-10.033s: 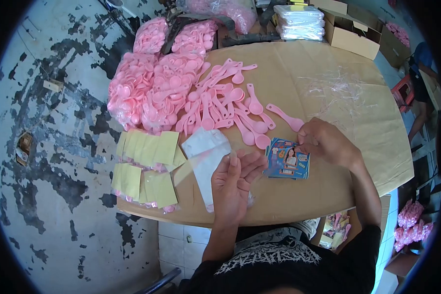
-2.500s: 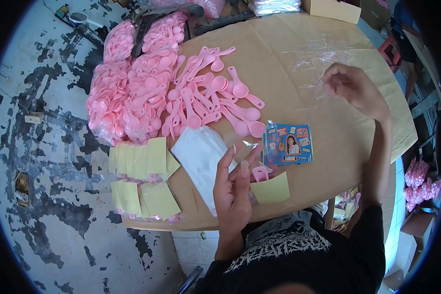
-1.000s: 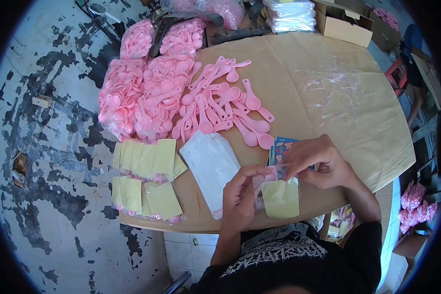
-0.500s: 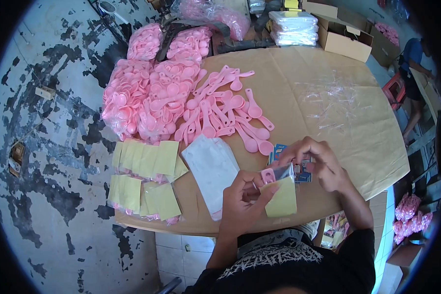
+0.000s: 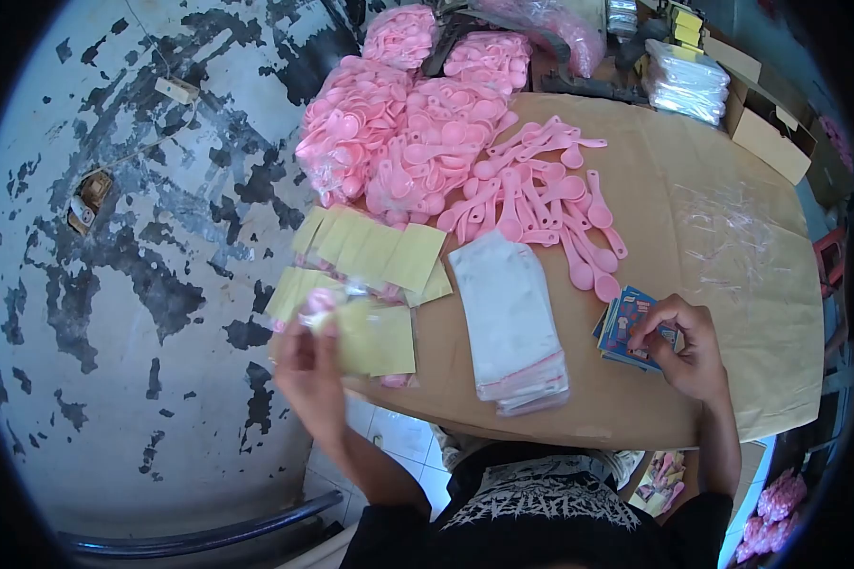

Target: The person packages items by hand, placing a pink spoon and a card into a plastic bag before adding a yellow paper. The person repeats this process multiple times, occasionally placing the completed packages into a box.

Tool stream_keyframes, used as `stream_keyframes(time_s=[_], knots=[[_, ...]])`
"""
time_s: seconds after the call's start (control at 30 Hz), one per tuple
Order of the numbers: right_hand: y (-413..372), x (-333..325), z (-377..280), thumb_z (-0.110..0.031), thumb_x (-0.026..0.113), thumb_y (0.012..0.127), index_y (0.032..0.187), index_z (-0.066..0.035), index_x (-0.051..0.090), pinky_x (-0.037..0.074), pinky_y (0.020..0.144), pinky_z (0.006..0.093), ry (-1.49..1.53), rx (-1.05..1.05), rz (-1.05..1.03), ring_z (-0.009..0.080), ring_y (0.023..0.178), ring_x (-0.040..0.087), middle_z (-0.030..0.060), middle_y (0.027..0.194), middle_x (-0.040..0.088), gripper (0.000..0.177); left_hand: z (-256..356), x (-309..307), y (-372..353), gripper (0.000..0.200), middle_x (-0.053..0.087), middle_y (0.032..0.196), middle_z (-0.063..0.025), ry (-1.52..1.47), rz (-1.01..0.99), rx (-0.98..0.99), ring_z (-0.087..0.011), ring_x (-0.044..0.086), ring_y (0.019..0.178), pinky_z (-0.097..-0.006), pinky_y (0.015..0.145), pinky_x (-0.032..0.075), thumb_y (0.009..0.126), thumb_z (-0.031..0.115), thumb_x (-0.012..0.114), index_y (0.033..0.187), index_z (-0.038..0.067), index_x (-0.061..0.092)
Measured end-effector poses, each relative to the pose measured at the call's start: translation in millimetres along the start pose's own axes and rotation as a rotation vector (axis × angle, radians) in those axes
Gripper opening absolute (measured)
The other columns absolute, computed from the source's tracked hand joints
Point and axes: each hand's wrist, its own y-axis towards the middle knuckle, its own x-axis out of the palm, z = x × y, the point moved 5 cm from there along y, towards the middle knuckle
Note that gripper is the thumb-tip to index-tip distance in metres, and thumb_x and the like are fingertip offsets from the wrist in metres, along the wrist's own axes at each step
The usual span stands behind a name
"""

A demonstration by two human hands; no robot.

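Note:
My left hand (image 5: 311,384) is at the left end of the table, closed on a clear packet with a pink spoon (image 5: 319,303) and a yellow card (image 5: 365,337) in it. The packet is over the rows of similar yellow-card packets (image 5: 375,248) and partly blurred. Curled fingers of my right hand (image 5: 690,349) are over a stack of blue printed cards (image 5: 626,321); whether they pinch anything is hidden. A pile of clear, white-looking plastic bags (image 5: 505,308) lies between my hands.
Loose pink spoons (image 5: 541,194) lie behind the bags, beside big plastic sacks of spoons (image 5: 436,142). Thin clear strips (image 5: 726,232) are scattered at the right. Stacked plastic packs (image 5: 685,81) and a cardboard box (image 5: 769,128) stand at the back right.
The spoon packet has gone left in my left hand, to the packet rows. My right hand has let go of the packet and is now over the blue cards. The view has shifted left.

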Motion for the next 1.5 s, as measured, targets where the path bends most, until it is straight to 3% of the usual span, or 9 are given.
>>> stream_keyframes(time_s=[0.1,0.2,0.33,0.53,0.73,0.97,1.1,1.3,1.5], knots=[[2.4,3.8,-0.8,0.018,0.049,0.075,0.092,-0.001,0.057,0.054,0.069,0.0275,-0.022,-0.018,-0.018,0.017,0.078,0.069,0.0084,0.083,0.067,0.026,-10.2,-26.7,27.8,0.04,0.064,0.09,-0.0038,-0.015,0.103,0.008,-0.0068,0.058,0.078,-0.0225,0.07,0.048,0.092,0.003,0.062,0.129,-0.006,0.052],[3.2,7.3,3.2,0.018,0.046,0.075,0.09,-0.001,0.057,0.053,0.07,0.0275,0.015,0.047,0.01,0.0157,0.078,0.067,0.0082,0.081,0.067,0.027,-10.6,-26.4,40.1,0.047,0.065,0.096,-0.0077,0.143,-0.042,-0.001,-0.0086,0.06,0.083,-0.0219,0.074,0.049,0.091,0.001,0.062,0.135,-0.006,0.046],[3.7,8.1,4.5,0.018,0.046,0.076,0.089,-0.002,0.057,0.052,0.072,0.0276,0.015,0.1,0.03,0.0143,0.078,0.065,0.0078,0.081,0.066,0.026,6.5,-19.2,40.0,0.057,0.062,0.102,-0.0079,-0.13,0.005,0.037,-0.0088,0.059,0.086,-0.0225,0.072,0.048,0.087,-0.004,0.063,0.139,-0.002,0.04],[3.6,2.4,7.2,0.015,0.051,0.081,0.091,-0.001,0.058,0.053,0.071,0.0275,-0.096,0.058,0.025,0.0153,0.078,0.067,0.0078,0.081,0.068,0.02,-17.1,-32.9,36.6,0.025,0.06,0.098,-0.0041,-0.22,-0.039,0.072,-0.0094,0.057,0.087,-0.0242,0.079,0.045,0.085,-0.006,0.065,0.105,0.003,0.051],[1.9,-1.8,5.1,0.014,0.052,0.081,0.09,-0.001,0.06,0.053,0.072,0.0285,-0.092,0.041,0.066,0.0162,0.077,0.067,0.0083,0.081,0.068,0.019,-15.5,-40.4,22.3,0.024,0.059,0.096,-0.0034,-0.262,0.185,-0.005,-0.009,0.055,0.088,-0.0238,0.078,0.043,0.084,-0.008,0.066,0.097,0.005,0.051],[-0.3,-7.5,1.4,0.014,0.052,0.08,0.086,-0.001,0.061,0.053,0.07,0.0295,-0.126,0.033,0.088,0.0182,0.077,0.068,0.0091,0.082,0.067,0.019,-55.6,-39.8,-12.2,0.017,0.059,0.088,-0.0026,0.178,0.27,0.007,-0.0096,0.051,0.078,-0.0234,0.069,0.042,0.083,-0.002,0.071,0.093,0.001,0.058],[-3.5,-6.8,5.1,0.014,0.052,0.079,0.085,-0.001,0.061,0.054,0.07,0.03,-0.142,0.108,0.069,0.0184,0.077,0.067,0.0093,0.083,0.067,0.018,-58.2,-30.2,-20.4,0.023,0.057,0.077,-0.004,0.568,0.265,0.252,-0.016,0.05,0.069,-0.0315,0.067,0.044,0.079,0.005,0.076,0.093,0.001,0.059],[0.8,-2.8,10.3,0.011,0.054,0.082,0.092,-0.002,0.059,0.053,0.07,0.0313,-0.124,0.106,0.108,0.0209,0.077,0.067,0.0095,0.083,0.066,0.017,-40.6,-20.1,-15.9,0.027,0.06,0.113,-0.009,0.829,0.209,0.283,-0.0296,0.052,0.106,-0.0473,0.092,0.036,0.076,0.011,0.077,0.099,0.006,0.064],[18.8,-8.4,-14.1,0.001,0.061,0.085,0.1,0.0,0.059,0.051,0.076,0.0352,-0.398,0.054,0.17,0.026,0.084,0.064,0.0125,0.085,0.064,0.015,-40.9,-13.4,-20.3,0.034,0.055,0.132,-0.0115,1.024,0.083,0.351,-0.0337,0.038,0.133,-0.0506,0.112,0.015,0.086,0.02,0.066,0.117,0.008,0.062]])
